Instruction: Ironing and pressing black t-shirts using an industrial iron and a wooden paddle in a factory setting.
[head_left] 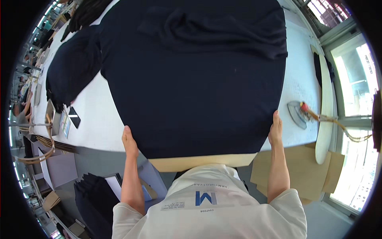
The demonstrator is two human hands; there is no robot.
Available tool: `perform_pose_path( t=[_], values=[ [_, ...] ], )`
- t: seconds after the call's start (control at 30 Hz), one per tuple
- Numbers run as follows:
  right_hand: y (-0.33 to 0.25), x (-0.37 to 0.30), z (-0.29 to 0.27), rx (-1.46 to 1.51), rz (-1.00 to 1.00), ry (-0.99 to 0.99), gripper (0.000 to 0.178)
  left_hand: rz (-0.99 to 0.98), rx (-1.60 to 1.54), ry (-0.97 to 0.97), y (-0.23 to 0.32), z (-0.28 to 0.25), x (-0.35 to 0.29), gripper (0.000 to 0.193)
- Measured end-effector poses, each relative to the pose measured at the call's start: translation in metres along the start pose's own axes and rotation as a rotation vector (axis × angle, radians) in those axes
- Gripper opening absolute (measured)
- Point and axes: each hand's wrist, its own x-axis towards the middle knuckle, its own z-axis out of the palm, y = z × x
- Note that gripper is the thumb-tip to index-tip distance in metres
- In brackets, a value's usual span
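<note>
A large dark navy garment [191, 71] lies spread over the white table [99, 123], its hem stretched around a tan cardboard board [199, 161] that sticks out toward me. My left hand [129, 141] grips the hem's left corner at the table's near edge. My right hand [275, 126] grips the hem's right corner. One navy sleeve [73, 67] trails off to the left across the table.
An iron [299, 113] with a red knob and a cord rests on the table to the right. Dark folded garments [93, 199] are stacked low at the left. Flat cardboard sheets [310, 167] lie at the right. A black phone [74, 117] lies at the table's left.
</note>
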Motion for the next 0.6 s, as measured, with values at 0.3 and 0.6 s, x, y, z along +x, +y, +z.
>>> perform_pose_path(
  t=[0.3,0.6],
  values=[
    [0.161,-0.216,-0.068,-0.130,0.371,0.168,0.057,-0.476,0.014,-0.133,-0.148,-0.124,-0.220,0.046],
    [0.152,-0.301,-0.110,-0.130,0.314,-0.185,0.053,-0.570,-0.123,-0.355,-0.137,-0.154,-0.287,0.040]
  ],
)
